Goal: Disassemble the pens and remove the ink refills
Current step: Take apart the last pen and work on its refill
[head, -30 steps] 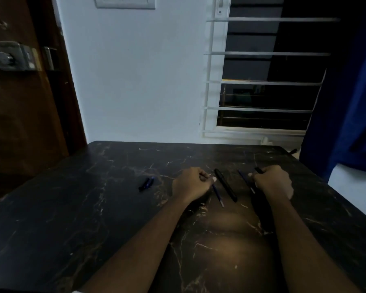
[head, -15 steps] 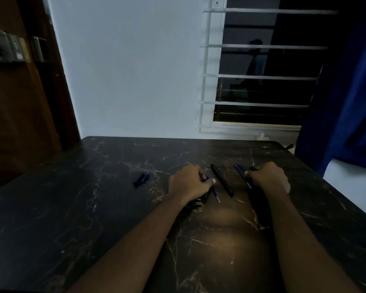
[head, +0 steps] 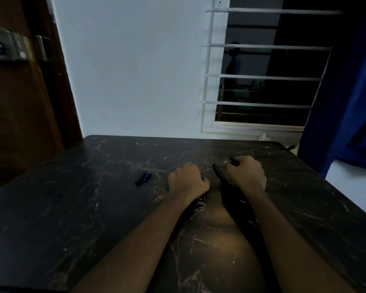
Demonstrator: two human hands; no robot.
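The right hand (head: pixel 246 175) is now sitting closer in, up against the loose pen (head: pixel 218 174) that it was clear of half a second ago. The blue pieces beside each hand are no longer showing (covered or gathered up, I cannot tell which). That hand's fingers are clamping round a pen (head: pixel 233 161), whose dark end is poking out of the fist toward the far edge. The loose pen is lying on the bench (head: pixel 93 208) between the two hands. The left hand (head: pixel 187 180) is resting knuckles-up with its fingers curled under; whether they are closing on anything I cannot tell. Two small parts (head: pixel 143 178) are lying well to its left. By my reading, a pen is being taken apart. The next move is likely calling for both hands on it, one steadying the barrel while the other is twisting or pulling. Beyond the bench, a barred window (head: pixel 262 77) and a curtain (head: pixel 347 102) are standing.
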